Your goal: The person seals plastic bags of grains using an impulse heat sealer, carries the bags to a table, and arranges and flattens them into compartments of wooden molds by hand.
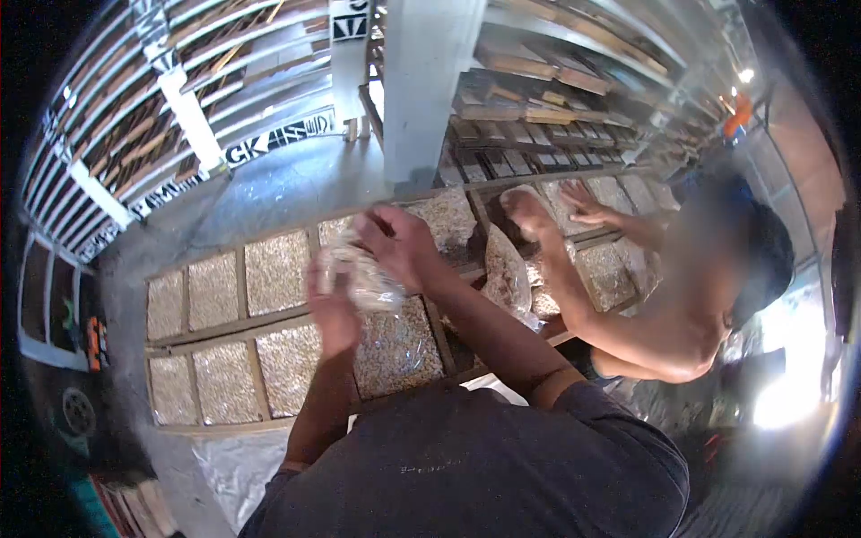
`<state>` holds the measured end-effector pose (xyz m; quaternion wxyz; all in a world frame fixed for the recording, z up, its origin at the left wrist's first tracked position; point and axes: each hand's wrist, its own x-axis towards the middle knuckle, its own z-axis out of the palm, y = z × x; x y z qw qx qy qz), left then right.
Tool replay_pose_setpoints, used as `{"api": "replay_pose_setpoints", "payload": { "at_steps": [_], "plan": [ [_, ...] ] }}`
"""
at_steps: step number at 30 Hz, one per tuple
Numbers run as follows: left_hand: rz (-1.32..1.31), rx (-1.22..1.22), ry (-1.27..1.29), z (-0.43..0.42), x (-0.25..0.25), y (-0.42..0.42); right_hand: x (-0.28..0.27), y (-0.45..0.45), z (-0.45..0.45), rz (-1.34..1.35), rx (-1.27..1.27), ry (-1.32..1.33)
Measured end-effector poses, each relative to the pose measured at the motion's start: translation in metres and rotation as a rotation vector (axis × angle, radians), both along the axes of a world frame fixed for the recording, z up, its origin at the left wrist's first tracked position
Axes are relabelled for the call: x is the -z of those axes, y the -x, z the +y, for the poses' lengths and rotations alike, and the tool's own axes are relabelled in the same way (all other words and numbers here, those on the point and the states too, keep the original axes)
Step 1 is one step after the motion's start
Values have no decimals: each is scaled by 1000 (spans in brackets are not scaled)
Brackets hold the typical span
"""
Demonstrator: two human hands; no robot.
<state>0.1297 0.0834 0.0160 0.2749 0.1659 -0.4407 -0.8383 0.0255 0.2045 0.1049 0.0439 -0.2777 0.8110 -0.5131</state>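
Observation:
Between my two hands is a clear plastic bag of pale, grainy material [363,280], raised over the wooden frame. My left hand [334,309] is at the bag's left side, its fingers bent against the plastic and partly blurred. On the upper right of the bag, my right hand [395,240] has its fingers curled in, close to the plastic; what the fingertips pinch is too small to make out. Beneath lies a wooden frame [250,368] divided into compartments, many holding flat, plastic-covered slabs of the same material [396,351].
At the right a co-worker [646,332] leans over the same frame, both hands on its far compartments. Another bag of grains [507,273] stands between us. A pale post [421,90] rises beyond the frame, with slatted racks [538,72] behind.

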Motion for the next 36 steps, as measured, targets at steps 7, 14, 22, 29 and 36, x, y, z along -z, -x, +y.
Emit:
{"api": "replay_pose_setpoints", "payload": {
  "at_steps": [7,14,22,29,36],
  "plan": [
    [-556,-618,1025,-119,1,-21,134,70,75,393,355,-641],
    [-148,159,1232,-9,-10,-24,31,41,80,-150,-35,76],
    [64,7,-270,74,-10,-37,118,-30,92,-1224,-514,898],
    [-55,390,-290,58,-3,-104,59,-50,88,-656,-271,351],
    [-539,-89,-402,116,-32,-127,48,22,22,-402,-700,-323]
  ]
}}
